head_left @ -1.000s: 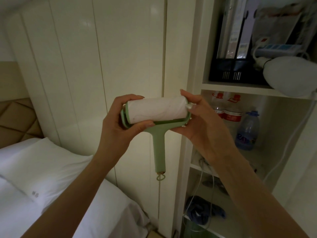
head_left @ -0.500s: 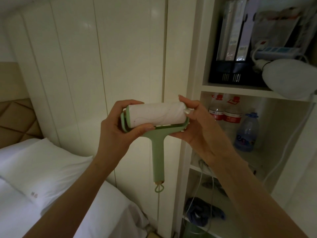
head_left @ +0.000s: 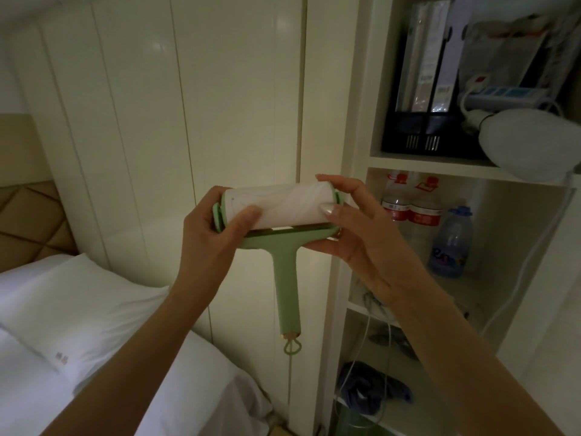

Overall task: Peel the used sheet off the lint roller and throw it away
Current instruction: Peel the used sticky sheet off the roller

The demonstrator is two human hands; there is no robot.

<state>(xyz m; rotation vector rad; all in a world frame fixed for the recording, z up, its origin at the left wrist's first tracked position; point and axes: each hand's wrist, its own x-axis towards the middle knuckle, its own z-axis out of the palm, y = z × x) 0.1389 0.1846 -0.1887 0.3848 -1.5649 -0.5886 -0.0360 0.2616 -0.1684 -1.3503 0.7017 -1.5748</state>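
I have the green lint roller (head_left: 276,228) held up in front of the white wardrobe panels, handle hanging down, with my left hand (head_left: 213,234) clasped round the left end of the drum, thumb pressed on the paper, and my right hand (head_left: 352,228) cupping the right end, its thumb resting on the used sheet (head_left: 279,204). By my reading nothing is done yet: the sheet lies wound flat on the drum with no lifted corner showing. All of the peel remains, then the throwing away, and I see no sure bin.
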